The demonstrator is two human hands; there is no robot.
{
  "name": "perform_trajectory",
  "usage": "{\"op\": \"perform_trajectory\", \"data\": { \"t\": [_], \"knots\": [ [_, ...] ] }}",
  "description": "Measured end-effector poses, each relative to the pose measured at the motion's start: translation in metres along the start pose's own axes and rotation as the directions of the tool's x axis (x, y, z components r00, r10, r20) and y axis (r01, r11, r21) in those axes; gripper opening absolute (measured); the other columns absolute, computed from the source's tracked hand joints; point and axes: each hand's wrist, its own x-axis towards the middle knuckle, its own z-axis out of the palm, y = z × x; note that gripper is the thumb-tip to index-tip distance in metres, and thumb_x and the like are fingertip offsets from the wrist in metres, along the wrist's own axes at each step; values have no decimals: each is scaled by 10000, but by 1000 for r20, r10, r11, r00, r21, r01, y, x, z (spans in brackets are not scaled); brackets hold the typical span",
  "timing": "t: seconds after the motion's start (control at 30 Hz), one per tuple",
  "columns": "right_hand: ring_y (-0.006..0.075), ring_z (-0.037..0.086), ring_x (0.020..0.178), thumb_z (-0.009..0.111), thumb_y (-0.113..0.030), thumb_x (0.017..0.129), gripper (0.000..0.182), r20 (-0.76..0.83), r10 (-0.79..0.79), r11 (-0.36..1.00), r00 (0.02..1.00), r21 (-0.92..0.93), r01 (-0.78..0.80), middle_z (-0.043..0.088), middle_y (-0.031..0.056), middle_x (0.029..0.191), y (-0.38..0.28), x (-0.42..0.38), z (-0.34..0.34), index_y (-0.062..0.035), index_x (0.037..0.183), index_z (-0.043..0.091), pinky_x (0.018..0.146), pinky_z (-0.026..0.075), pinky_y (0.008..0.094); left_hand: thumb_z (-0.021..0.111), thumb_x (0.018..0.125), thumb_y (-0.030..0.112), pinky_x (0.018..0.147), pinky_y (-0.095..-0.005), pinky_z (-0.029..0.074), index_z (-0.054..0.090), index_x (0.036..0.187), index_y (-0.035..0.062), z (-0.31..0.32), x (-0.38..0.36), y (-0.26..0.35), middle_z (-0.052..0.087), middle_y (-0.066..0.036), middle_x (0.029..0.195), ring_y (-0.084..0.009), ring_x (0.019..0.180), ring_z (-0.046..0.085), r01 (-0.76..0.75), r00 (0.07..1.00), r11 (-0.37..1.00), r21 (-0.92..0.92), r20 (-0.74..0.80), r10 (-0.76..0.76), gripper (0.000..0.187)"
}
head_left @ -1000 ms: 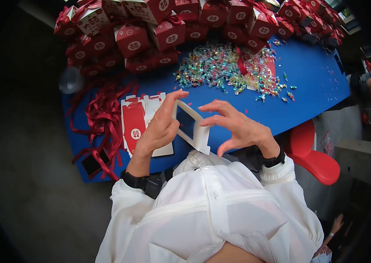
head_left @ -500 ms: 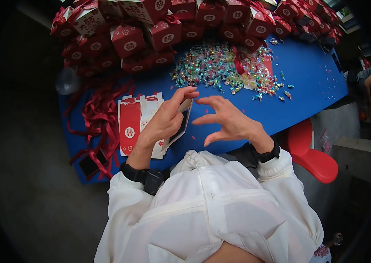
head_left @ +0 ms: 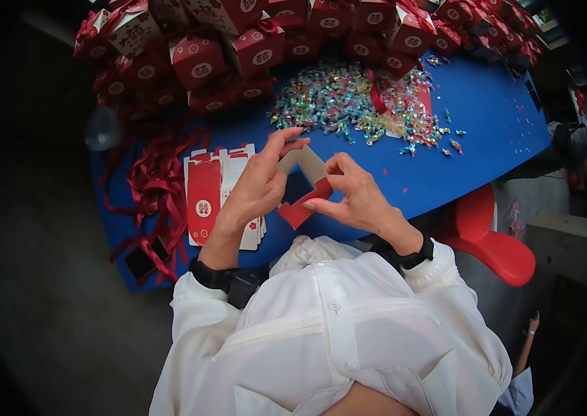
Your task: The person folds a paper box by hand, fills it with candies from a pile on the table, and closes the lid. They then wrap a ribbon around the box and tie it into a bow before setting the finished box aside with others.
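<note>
Between my hands is a red and white cardboard box (head_left: 300, 211), unfolded into a square sleeve with blue table showing through it. My left hand (head_left: 259, 182) grips its left side, fingers along the far edge. On the right side, my right hand (head_left: 361, 196) pinches the box wall between thumb and fingers. Just left of my left hand lies a stack of flat box blanks (head_left: 205, 201), red and white with a printed emblem. A heap of dark red ribbons (head_left: 158, 184) lies farther left.
Many finished red boxes (head_left: 200, 66) with ribbons are piled along the back of the blue table (head_left: 477, 125). Shiny wrapped candies (head_left: 338, 100) are heaped before them. A red chair (head_left: 491, 253) stands at the right; other people are partly visible at the right edge.
The box has gone from nearly flat to an opened square sleeve. My right hand has moved left and closed on its right side; my left hand keeps hold.
</note>
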Motion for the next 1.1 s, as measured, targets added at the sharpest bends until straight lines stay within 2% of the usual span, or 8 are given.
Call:
{"op": "perform_trajectory", "data": {
  "t": [0.07, 0.3, 0.47, 0.57, 0.7, 0.83, 0.9, 1.1],
  "knots": [
    [241, 585, 802, 803, -274, 706, 332, -130, 17, 1000, 991, 24, -14, 534, 108, 933, 2, -4, -1, -2, 846, 673, 673, 493, 348, 276, 697, -102, 1055, -353, 355, 356, 1341, 14, -1, -2, 1, 495, -167, 1317, -231, 1253, 459, 77, 997, 996, -50, 16, -76, 659],
    [279, 626, 789, 790, -235, 720, 304, -200, 168, 984, 965, 100, -151, 595, 143, 970, 11, -11, -1, -6, 886, 680, 677, 513, 345, 333, 724, -120, 1082, -370, 326, 321, 1390, 44, 0, -3, -15, 482, -164, 1327, -239, 1277, 447, 24, 998, 997, -74, -57, -28, 687],
    [292, 639, 808, 770, -211, 725, 360, -293, 161, 983, 942, -42, -181, 591, 143, 998, 11, -12, 5, -30, 1012, 648, 661, 524, 360, 415, 758, -85, 1093, -377, 300, 290, 1419, 53, 1, -5, -25, 468, -152, 1338, -245, 1287, 434, -3, 1000, 975, -224, -1, 3, 687],
    [289, 640, 808, 758, -185, 714, 433, -381, 130, 983, 915, -68, -168, 564, 118, 1019, 4, -7, 10, -72, 1107, 613, 638, 527, 360, 539, 847, 52, 1127, -392, 227, 222, 1443, 40, 18, -5, -24, 356, -173, 1410, -260, 1357, 306, -66, 997, 953, -296, 16, 74, 675],
    [285, 638, 793, 747, -159, 707, 466, -393, 125, 968, 911, -154, -199, 539, 101, 1033, -4, -5, 5, -100, 1143, 591, 618, 525, 358, 662, 826, 236, 1142, -403, 164, 150, 1478, 55, 27, -8, -33, 262, -177, 1472, -280, 1399, 207, -123, 990, 893, -433, 9, 140, 848],
    [287, 629, 787, 746, -156, 706, 463, -364, 133, 961, 922, -180, -209, 534, 111, 1043, -4, -4, 6, -111, 1142, 594, 614, 520, 367, 671, 841, 277, 1137, -401, 180, 165, 1474, 58, 36, -12, -45, 275, -174, 1466, -281, 1394, 224, -147, 989, 902, -405, -68, 130, 840],
    [289, 625, 785, 746, -164, 710, 462, -361, 126, 962, 924, -185, -204, 532, 118, 1047, -2, -3, 6, -113, 1143, 594, 616, 518, 370, 662, 859, 314, 1126, -392, 210, 182, 1470, 58, 36, -12, -48, 268, -172, 1468, -280, 1382, 256, -173, 981, 961, -216, -121, 149, 818],
    [324, 615, 852, 753, -201, 709, 477, -299, -28, 962, 954, -267, -55, 502, 150, 1103, -3, -8, 10, -105, 1140, 572, 671, 517, 397, 538, 946, 309, 1094, -349, 269, 264, 1443, 38, 36, -17, -48, 329, -155, 1417, -252, 1328, 337, -91, 992, 969, -231, -107, 68, 630]
  ]
}}
